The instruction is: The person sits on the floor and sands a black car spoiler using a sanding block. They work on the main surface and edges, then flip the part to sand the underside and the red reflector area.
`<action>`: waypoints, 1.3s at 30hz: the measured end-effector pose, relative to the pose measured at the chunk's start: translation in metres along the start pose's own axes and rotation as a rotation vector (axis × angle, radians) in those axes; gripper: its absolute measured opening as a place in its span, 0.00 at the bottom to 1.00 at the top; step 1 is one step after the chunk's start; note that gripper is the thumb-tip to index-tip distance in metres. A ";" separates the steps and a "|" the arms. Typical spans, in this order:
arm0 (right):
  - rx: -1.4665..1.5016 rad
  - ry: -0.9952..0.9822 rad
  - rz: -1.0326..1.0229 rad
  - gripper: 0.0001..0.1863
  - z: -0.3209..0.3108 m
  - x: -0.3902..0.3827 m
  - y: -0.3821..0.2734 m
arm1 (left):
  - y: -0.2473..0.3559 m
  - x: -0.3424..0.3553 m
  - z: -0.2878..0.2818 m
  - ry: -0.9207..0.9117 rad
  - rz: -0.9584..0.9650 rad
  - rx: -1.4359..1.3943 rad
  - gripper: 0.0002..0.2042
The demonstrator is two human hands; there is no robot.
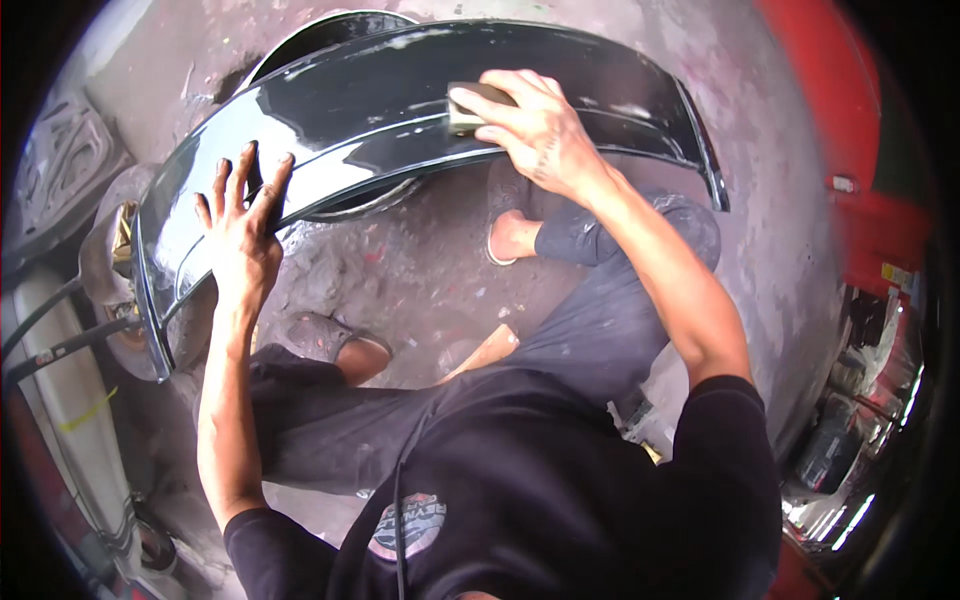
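Observation:
A long, curved, glossy black car body panel (pixel 385 85) lies across the area in front of me, with bright reflections on its left half. My left hand (pixel 243 245) rests on the panel's left part, fingers spread and nothing held. On the middle of the panel, my right hand (pixel 540 130) grips a small olive-brown sanding block (pixel 463 118). The block lies against the surface near a raised crease line. My fingers hide its right side, and its underside cannot be seen.
Below the panel shows the rim of a round dark container (pixel 335 22). A red vehicle body (pixel 868 230) stands at the right. At the left are a grey panel with cutouts (pixel 70 165) and a long beige part (pixel 70 390). My feet are on the stained floor.

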State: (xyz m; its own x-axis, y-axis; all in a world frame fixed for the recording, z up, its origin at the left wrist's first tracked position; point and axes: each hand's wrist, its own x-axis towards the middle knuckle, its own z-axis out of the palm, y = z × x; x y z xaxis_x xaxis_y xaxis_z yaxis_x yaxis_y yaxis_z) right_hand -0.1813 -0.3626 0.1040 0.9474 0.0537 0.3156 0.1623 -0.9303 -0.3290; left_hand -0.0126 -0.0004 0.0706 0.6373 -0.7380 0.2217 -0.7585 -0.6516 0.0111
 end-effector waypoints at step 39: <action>-0.300 0.119 0.115 0.21 -0.008 0.009 0.122 | 0.003 0.000 -0.005 -0.035 -0.004 0.021 0.44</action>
State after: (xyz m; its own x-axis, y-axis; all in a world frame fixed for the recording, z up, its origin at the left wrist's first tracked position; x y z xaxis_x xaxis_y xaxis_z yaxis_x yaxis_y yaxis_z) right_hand -0.1547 -0.4781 0.0741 0.9131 -0.0837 0.3991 -0.0487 -0.9941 -0.0973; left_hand -0.0155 -0.0020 0.0752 0.6450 -0.7407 0.1878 -0.7531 -0.6579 -0.0082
